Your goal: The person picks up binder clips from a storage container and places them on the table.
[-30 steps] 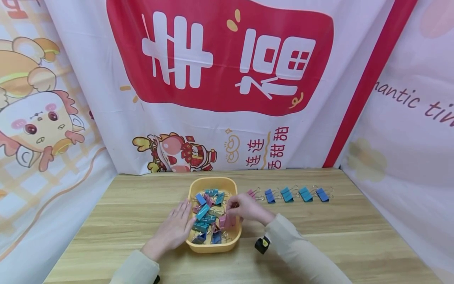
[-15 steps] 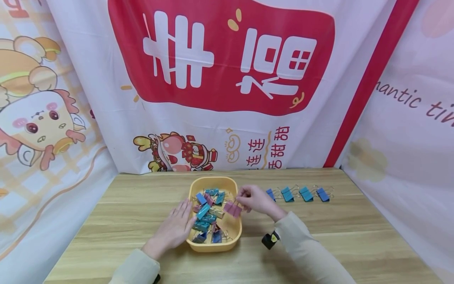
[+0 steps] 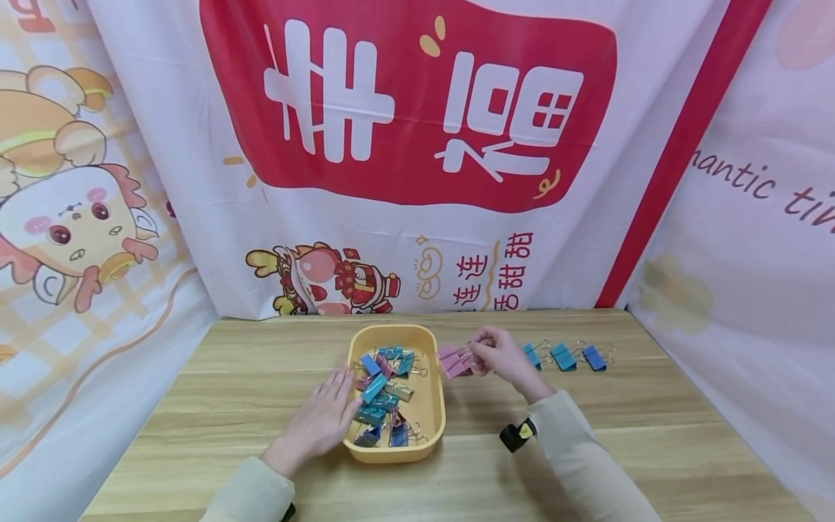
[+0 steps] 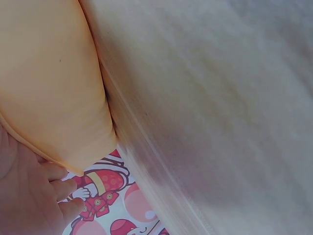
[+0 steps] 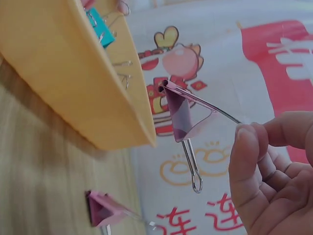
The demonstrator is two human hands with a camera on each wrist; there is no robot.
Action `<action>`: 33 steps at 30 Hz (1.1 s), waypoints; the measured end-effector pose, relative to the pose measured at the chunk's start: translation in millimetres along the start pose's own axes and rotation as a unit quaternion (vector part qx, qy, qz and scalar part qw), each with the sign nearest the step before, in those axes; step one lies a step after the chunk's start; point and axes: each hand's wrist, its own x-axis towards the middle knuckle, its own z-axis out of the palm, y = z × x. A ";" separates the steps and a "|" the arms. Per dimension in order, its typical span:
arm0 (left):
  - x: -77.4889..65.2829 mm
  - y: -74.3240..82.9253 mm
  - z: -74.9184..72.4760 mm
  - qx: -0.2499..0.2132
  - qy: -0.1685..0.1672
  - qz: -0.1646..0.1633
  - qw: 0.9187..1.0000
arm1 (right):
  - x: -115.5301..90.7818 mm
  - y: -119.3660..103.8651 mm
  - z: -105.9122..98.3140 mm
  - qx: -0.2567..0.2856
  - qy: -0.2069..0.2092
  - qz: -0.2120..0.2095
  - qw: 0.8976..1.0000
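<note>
My right hand (image 3: 507, 361) pinches a pink binder clip (image 3: 451, 361) by one wire handle, just beyond the right side of a yellow tray (image 3: 391, 456). In the right wrist view the held clip (image 5: 181, 117) hangs in the air, its other handle pointing down. Below it, another pink binder clip (image 5: 105, 210) stands on the table. My left hand (image 3: 316, 420) lies against the tray's left rim with its fingers extended. Inside the tray are jumbled binder clips, among them a teal clip (image 3: 374, 389), a blue clip (image 3: 399, 435) and a yellowish clip (image 3: 399, 391).
Right of my right hand, a teal clip (image 3: 532, 356), a second teal clip (image 3: 563, 357) and a blue clip (image 3: 594, 357) form a row on the wooden table (image 3: 261, 362). My hand hides part of this row. A printed cloth (image 3: 404, 217) hangs behind the table.
My right hand has lifted the pink binder clip out of the tray and carried it right, past the rim, towards the row. My left hand has stayed at the tray's rim.
</note>
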 end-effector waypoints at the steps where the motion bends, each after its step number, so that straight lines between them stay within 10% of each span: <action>1: 0.0 0.0 -0.1 -0.001 0.000 0.000 1.000 | 0.2 2.6 -1.7 0.008 0.003 0.005 1.000; 33: 0.1 0.1 0.2 0.006 0.002 0.005 1.000 | 0.0 85.1 -0.5 0.076 0.027 0.083 0.993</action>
